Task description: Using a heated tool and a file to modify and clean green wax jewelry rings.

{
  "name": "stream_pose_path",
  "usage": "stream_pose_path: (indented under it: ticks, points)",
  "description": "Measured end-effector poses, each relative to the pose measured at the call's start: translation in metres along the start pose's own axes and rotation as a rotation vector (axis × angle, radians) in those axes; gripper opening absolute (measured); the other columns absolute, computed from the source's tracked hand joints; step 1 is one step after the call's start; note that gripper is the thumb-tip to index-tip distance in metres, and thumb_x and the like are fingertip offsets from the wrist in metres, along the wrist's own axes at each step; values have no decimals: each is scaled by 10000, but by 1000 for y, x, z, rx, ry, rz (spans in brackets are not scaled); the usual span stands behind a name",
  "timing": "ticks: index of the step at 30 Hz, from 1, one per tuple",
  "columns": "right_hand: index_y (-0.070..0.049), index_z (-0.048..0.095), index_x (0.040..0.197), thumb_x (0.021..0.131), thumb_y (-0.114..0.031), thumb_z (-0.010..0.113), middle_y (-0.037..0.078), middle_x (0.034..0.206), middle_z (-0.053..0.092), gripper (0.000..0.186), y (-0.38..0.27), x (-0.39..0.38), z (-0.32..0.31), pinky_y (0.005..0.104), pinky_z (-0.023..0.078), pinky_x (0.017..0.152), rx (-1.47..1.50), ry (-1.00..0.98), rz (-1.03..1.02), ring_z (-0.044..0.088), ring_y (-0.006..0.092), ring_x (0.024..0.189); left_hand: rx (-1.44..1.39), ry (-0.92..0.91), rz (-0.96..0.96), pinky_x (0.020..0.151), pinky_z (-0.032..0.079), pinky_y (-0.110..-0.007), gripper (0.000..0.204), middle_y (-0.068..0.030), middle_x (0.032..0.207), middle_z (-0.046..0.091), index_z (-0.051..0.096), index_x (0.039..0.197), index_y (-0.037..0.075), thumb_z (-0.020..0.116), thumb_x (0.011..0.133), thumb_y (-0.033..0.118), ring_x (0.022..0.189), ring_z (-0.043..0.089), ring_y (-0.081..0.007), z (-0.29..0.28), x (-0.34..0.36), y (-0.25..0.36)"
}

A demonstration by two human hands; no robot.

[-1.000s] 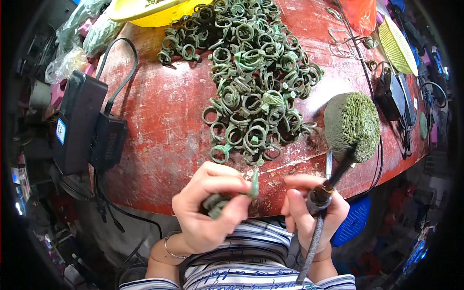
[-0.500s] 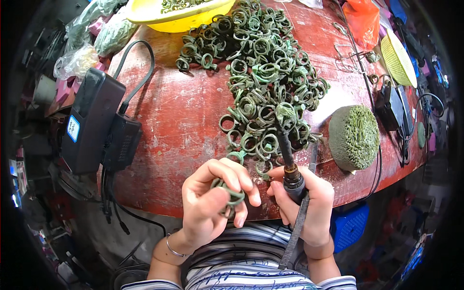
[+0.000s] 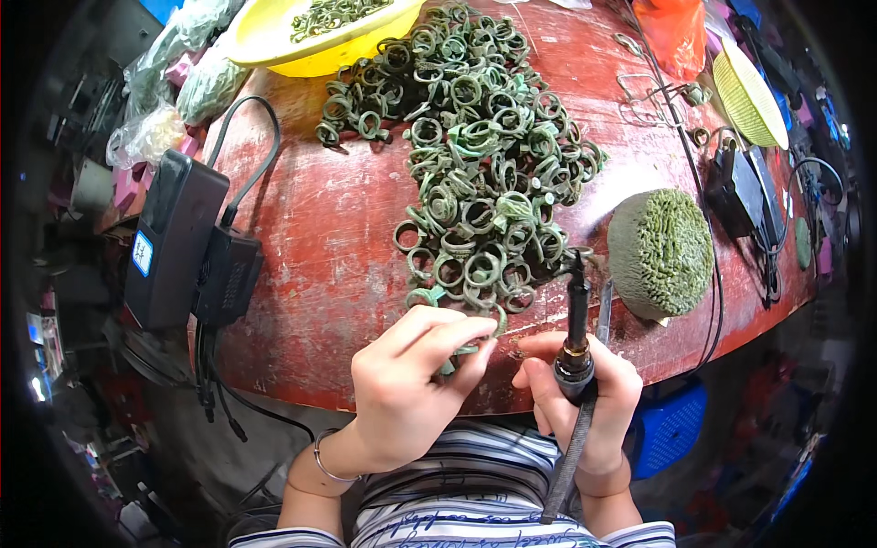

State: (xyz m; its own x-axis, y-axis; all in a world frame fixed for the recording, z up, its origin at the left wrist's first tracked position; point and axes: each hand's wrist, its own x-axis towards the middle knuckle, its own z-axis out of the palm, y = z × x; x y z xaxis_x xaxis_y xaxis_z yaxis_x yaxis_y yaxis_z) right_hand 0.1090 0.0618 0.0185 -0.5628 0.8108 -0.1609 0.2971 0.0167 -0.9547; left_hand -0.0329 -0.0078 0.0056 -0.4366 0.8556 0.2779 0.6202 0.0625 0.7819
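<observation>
My left hand (image 3: 411,374) pinches a small green ring piece (image 3: 470,347) at the near edge of the red table (image 3: 311,228). My right hand (image 3: 575,388) grips a black pen-shaped hot tool (image 3: 575,315) with a cable running down past my wrist; its tip points away from me toward the heap. A large heap of green rings (image 3: 475,164) covers the table's middle, just beyond both hands. A round green block (image 3: 662,251) with a wavy top sits to the right of the tool.
A yellow bowl (image 3: 320,36) holding more green rings stands at the far edge. Two black power boxes (image 3: 187,247) with cables hang over the left edge. Plastic bags (image 3: 183,82), a yellow woven disc (image 3: 749,96), wire pieces and a black adapter (image 3: 740,192) lie around the table's rim.
My right hand brought the tool from beside the green block over toward the ring in my left hand, then tipped its point outward to the heap. My view shifted closer.
</observation>
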Motion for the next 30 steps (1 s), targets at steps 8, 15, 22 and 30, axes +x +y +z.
stream_pose_path:
  ticks: [8, 15, 22, 30]
  points:
    - [44, 597, 918, 741, 19, 643, 97, 759, 623, 184, -1, -16, -9, 219, 476, 545, 228, 2, -30, 605, 104, 615, -570, -150, -187, 674, 490, -267, 197, -122, 817, 644, 641, 840, -10, 717, 659, -3, 747, 624, -180, -8, -1, 13]
    - [34, 610, 874, 765, -2, 630, 58, 611, 600, 117, -6, -17, -8, 198, 453, 495, 402, 59, 31, 581, 84, 548, -573, -120, -200, 594, 468, -242, 201, -145, 760, 630, 635, 779, -17, 745, 612, 5, 658, 598, -156, -3, -2, 20]
    - [39, 611, 862, 779, -24, 628, 32, 559, 584, 105, -7, -17, -10, 174, 383, 397, 472, 26, 103, 510, 46, 439, -533, -75, -116, 602, 478, -240, 184, -143, 759, 635, 634, 795, -10, 723, 633, -11, 671, 613, -163, -1, -3, 20]
    - [36, 613, 870, 781, -31, 630, 34, 558, 584, 112, -5, -17, -9, 176, 382, 390, 458, 33, 95, 508, 48, 429, -524, -77, -98, 612, 483, -250, 181, -143, 761, 631, 629, 800, -11, 721, 644, -13, 680, 615, -170, -1, -4, 19]
